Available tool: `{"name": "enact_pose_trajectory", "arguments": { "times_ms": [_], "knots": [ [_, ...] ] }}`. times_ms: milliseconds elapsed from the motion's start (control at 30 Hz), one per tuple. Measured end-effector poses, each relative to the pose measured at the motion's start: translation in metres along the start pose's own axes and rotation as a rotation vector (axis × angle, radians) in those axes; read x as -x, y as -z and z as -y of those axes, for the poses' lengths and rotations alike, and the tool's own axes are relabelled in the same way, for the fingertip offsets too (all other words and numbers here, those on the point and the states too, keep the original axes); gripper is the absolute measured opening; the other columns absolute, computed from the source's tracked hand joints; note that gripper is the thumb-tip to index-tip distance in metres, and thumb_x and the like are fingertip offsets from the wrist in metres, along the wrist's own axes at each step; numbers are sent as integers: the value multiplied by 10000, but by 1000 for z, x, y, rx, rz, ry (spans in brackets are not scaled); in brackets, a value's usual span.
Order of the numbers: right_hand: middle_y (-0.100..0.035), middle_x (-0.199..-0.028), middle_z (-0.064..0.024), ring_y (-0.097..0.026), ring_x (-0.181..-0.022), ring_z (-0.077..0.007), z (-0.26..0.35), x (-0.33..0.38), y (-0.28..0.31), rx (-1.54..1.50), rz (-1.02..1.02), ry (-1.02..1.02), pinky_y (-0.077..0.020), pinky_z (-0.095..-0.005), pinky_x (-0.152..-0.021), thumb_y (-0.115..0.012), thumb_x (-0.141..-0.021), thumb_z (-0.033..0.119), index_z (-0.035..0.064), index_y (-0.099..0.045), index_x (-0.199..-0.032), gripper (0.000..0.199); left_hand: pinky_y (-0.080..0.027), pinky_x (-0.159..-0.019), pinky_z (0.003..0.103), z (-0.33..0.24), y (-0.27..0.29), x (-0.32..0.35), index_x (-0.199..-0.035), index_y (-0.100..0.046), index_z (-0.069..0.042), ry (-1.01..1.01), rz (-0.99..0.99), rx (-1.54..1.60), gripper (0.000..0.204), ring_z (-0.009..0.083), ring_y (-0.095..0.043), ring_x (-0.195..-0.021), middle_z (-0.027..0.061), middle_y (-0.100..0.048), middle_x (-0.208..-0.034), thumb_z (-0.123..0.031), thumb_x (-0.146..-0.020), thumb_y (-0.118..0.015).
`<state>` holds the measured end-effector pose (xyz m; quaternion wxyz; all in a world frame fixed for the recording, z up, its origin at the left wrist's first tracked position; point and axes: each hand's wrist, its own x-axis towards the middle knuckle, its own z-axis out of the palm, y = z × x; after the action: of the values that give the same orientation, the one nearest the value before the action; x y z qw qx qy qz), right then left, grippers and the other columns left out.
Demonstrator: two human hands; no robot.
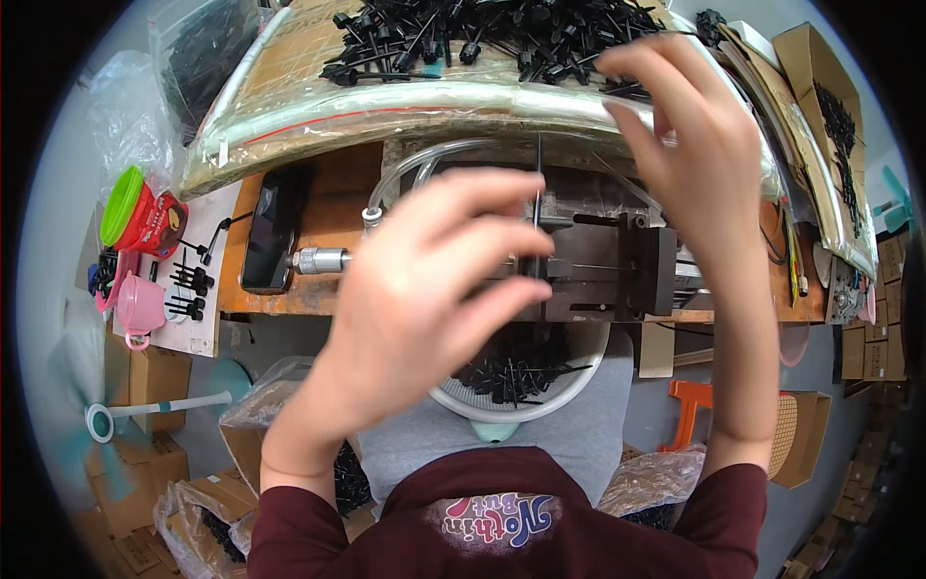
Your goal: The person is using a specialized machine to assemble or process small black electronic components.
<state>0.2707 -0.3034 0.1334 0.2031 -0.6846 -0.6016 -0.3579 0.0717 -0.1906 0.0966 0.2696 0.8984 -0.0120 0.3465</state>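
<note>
My left hand (429,275) hovers over the dark metal fixture (588,246) at the table's middle. Its fingers are bent and blurred, with gaps between the tips and thumb, and nothing plainly in them. A thin upright dark strip (539,164) passes by those fingertips. My right hand (690,121) is raised at the right edge of a pile of black stemmed plastic parts (473,34), thumb and forefinger apart, with no part visible between them. Below the fixture, a white basket (596,372) in front of my lap holds more black parts.
A phone (275,227) lies on the wooden table left of the fixture. Clear tubing (395,174) curves behind my left hand. Farther left stand a red-and-green tub (145,212) and a pink cup (141,307). An orange stool (687,410) and cardboard boxes (145,473) stand on the floor.
</note>
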Motion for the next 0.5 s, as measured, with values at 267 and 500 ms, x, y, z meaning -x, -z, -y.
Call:
{"name": "enact_pose_trajectory", "arguments": {
  "times_ms": [267, 500],
  "knots": [
    [-578, -1006, -62, -651, -898, -255, -39, -57, -68, 120, 365, 362, -540, -376, -743, -659, -757, -48, 94, -689, -1070, 346, -548, -681, 327, -15, -46, 55, -925, -666, -23, 60, 141, -110, 255, 234, -689, -804, 162, -641, -1260, -82, -709, -788],
    [-593, -985, -61, -643, -849, -274, -33, -58, -59, -144, 324, 334, -532, -364, -712, -722, -730, -29, 52, -651, -989, 281, -517, -583, 297, -16, -63, 56, -922, -652, -43, 55, 166, -285, 257, 212, -632, -596, 165, -625, -1296, -84, -705, -784]
  ]
}}
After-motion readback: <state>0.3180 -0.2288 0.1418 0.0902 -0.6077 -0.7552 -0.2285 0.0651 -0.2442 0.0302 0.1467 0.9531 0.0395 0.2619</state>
